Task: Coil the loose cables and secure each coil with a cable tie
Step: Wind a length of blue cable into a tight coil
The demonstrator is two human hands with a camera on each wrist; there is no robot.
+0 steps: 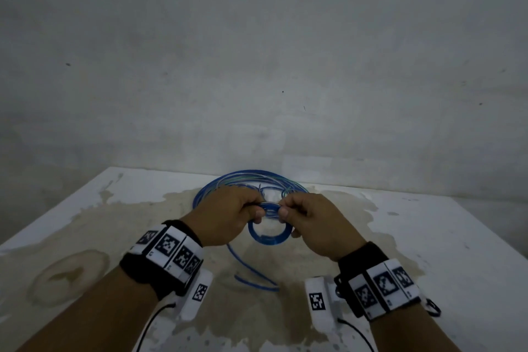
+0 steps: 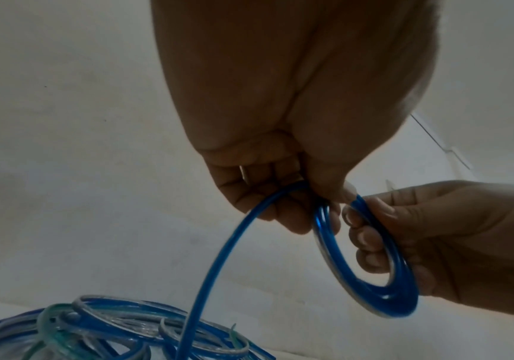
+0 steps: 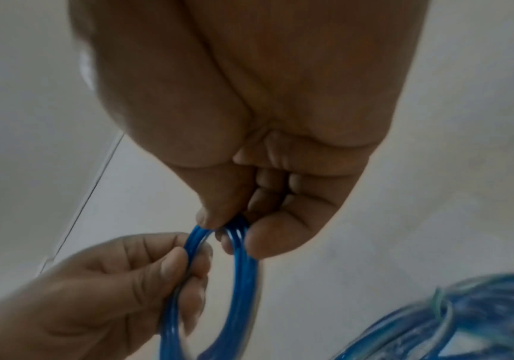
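Observation:
A small blue cable coil point(image 1: 270, 233) hangs above the table between both hands. My left hand point(image 1: 228, 213) pinches its top left, and my right hand point(image 1: 304, 216) pinches its top right. In the left wrist view the coil point(image 2: 369, 263) shows several turns, with the right hand's fingers curled through it. A loose blue strand point(image 2: 215, 263) runs from the left hand's fingers down to a pile. In the right wrist view the thumb and fingers of the right hand pinch the coil point(image 3: 240, 263). The pile of loose blue and pale cables point(image 1: 251, 181) lies behind the hands. No cable tie is visible.
The white table point(image 1: 428, 237) has brown stains around its middle and stands against a grey wall point(image 1: 257, 51). A blue cable tail point(image 1: 254, 277) lies on the table below the hands. Wrist bands with markers sit on both forearms.

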